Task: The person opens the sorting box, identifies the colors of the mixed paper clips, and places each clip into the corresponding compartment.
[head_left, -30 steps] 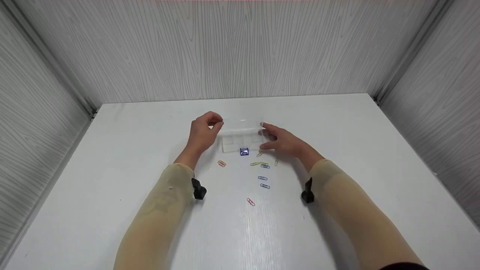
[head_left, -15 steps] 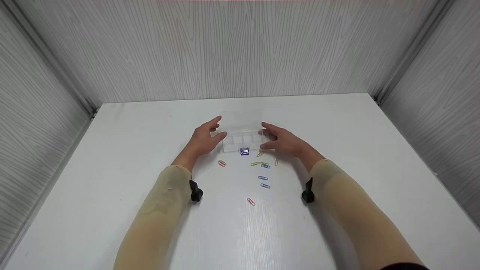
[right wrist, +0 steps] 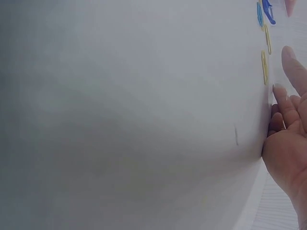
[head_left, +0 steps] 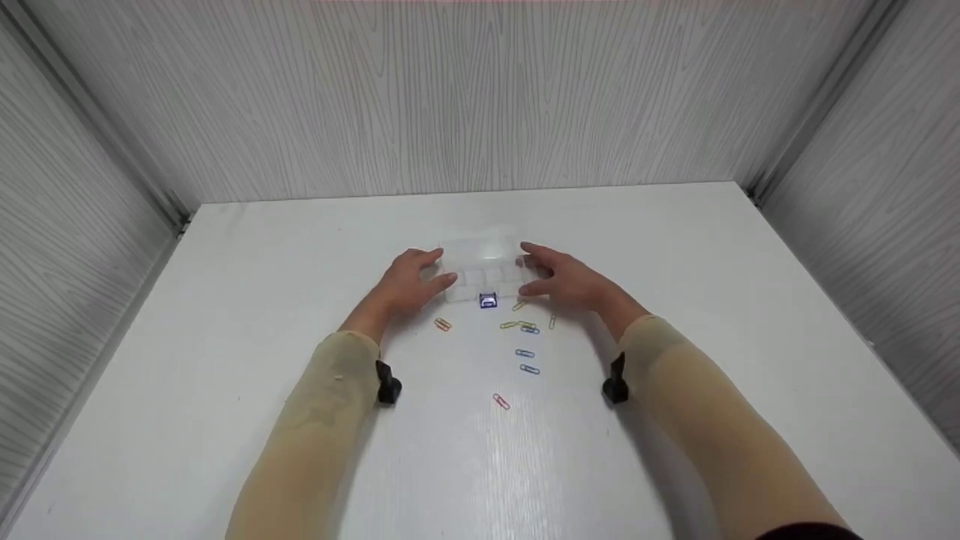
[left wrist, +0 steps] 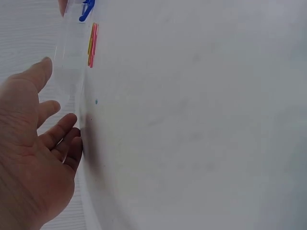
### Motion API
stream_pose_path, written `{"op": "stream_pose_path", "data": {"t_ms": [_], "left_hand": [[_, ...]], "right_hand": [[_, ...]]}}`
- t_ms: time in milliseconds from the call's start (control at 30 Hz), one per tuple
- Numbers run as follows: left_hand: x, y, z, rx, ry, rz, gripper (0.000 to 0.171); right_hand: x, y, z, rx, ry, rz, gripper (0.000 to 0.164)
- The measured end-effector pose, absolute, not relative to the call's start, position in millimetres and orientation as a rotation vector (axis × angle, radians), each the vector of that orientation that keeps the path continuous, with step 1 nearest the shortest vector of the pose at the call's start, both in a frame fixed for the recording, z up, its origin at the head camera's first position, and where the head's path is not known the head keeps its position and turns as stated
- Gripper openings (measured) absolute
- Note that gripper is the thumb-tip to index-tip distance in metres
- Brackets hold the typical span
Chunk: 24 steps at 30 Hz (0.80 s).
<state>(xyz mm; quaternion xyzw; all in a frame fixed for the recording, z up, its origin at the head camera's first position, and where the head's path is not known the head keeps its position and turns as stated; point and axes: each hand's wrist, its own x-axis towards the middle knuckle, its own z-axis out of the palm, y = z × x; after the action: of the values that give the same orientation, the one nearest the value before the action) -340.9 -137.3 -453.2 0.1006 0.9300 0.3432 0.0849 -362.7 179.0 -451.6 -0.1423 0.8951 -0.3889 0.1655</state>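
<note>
A clear plastic compartment box [head_left: 472, 291] rests on the table with its transparent lid [head_left: 480, 251] swung back behind it. On its front edge is a dark blue latch [head_left: 488, 301]. My left hand [head_left: 409, 283] is at the box's left end, thumb and fingers spread apart, holding nothing. At the right end my right hand [head_left: 562, 279] holds the box, thumb at the front corner and fingers behind. In the right wrist view the box is mostly cut off at the edge. Yellow paper clips [head_left: 517, 325] and a blue paper clip [head_left: 525, 353] lie in front.
An orange paper clip [head_left: 443, 325] lies to the front left of the box. Closer to me is a red paper clip [head_left: 501, 402]. The white table [head_left: 225, 337] meets a grey wood-grain panel [head_left: 480, 97] at the back, with side panels left and right.
My left hand let go of the lid, spread its fingers and came down to the box's left end. The lid tipped back. My right hand stayed in place.
</note>
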Motion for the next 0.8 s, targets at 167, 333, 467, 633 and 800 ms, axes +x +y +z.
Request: {"op": "stream_pose_path", "data": {"t_ms": [167, 333, 467, 633, 800], "left_hand": [[-342, -140, -456, 0.331, 2.741, 1.074, 0.080], [-343, -144, -458, 0.374, 2.639, 1.283, 0.083], [-344, -148, -457, 0.417, 2.587, 1.353, 0.081], [-346, -151, -458, 0.424, 2.567, 1.330, 0.075], [-346, -150, -459, 0.395, 2.569, 1.299, 0.074]], "right_hand": [[-364, 179, -453, -0.410, 2.546, -1.111, 0.091], [-364, 181, -455, -0.407, 2.519, -1.156, 0.091], [-364, 180, -454, -0.395, 2.518, -1.164, 0.091], [-363, 179, -453, -0.391, 2.518, -1.165, 0.091], [-364, 180, -455, -0.401, 2.523, -1.151, 0.090]]}}
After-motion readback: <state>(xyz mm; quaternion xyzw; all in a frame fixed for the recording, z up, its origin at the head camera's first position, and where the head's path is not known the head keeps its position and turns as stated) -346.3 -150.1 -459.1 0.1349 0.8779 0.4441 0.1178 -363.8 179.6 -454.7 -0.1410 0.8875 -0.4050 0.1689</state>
